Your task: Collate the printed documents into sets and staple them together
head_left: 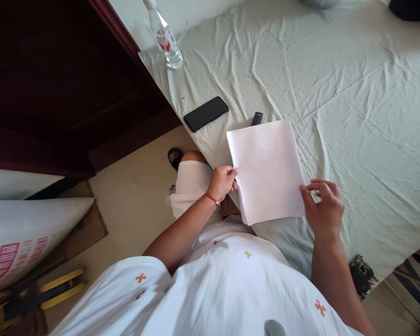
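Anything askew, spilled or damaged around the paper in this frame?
Nothing looks spilled or damaged. Only mildly untidy: the pale green cloth is creased, and the stack of white paper shows sheet edges not quite flush at its lower left.

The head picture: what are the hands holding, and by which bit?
White paper: the left hand grips its left edge, near the middle. The right hand touches its right edge, lower down.

clear bottle (170, 44), black phone (206, 114), pale wrinkled tablecloth (364, 121), printed sack (31, 238)
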Demonstrator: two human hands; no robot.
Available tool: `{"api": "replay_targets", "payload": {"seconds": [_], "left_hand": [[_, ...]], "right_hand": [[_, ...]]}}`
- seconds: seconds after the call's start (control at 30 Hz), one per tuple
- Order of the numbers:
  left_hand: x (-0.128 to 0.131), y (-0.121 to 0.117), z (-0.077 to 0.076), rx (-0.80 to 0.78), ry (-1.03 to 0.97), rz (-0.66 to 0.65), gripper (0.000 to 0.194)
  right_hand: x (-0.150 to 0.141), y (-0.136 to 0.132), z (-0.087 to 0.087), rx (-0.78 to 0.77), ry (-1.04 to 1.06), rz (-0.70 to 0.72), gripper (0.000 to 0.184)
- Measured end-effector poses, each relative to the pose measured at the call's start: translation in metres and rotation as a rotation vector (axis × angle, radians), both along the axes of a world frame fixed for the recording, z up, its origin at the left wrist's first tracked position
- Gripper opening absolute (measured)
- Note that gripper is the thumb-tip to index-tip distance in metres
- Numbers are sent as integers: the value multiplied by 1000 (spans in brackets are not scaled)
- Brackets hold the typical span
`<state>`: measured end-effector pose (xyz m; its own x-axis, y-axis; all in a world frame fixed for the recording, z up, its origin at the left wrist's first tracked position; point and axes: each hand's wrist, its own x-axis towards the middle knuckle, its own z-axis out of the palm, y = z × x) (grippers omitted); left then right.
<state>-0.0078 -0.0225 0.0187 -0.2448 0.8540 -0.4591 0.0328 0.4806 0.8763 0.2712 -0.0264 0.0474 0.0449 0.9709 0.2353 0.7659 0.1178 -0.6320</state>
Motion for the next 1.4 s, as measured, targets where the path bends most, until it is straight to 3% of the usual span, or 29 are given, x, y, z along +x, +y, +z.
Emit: {"api": "replay_targets", "payload": {"seconds": [0.1, 0.17, 0.37, 0.53, 0.63, 0.73, 0.97, 1.1, 1.27, 1.4], "left_hand": [[0, 1, 1, -6, -25, 13, 34], [1, 2, 2, -18, -42, 20, 34], [2, 3, 5, -45, -56, 24, 31], [2, 2, 4, -42, -53, 37, 32], [2, 2, 2, -23, -60, 37, 33], [2, 1, 1, -10, -64, 36, 32], [2, 1, 1, -17, -45, 35, 32], [2, 1, 3, -19, -15, 24, 34], [2, 1, 4, -9, -37, 38, 33], [2, 0, 3, -10, -54, 37, 31]], "right_hand": [[-6, -6, 20, -211, 215, 82, 28], [-11, -9, 36, -327, 245, 115, 31], [-24, -15, 63, -400, 174, 242, 31], [-18, -13, 54, -321, -69, 216, 28], [-10, -11, 45, -272, -145, 112, 41], [-6, -12, 38, -282, -186, 97, 50], [-13, -18, 34, -127, -206, -12, 32], [-11, -18, 37, -72, -285, 42, 29], [-7, -14, 42, -239, -328, 148, 29], [-19, -12, 60, -410, -126, 295, 30]]}}
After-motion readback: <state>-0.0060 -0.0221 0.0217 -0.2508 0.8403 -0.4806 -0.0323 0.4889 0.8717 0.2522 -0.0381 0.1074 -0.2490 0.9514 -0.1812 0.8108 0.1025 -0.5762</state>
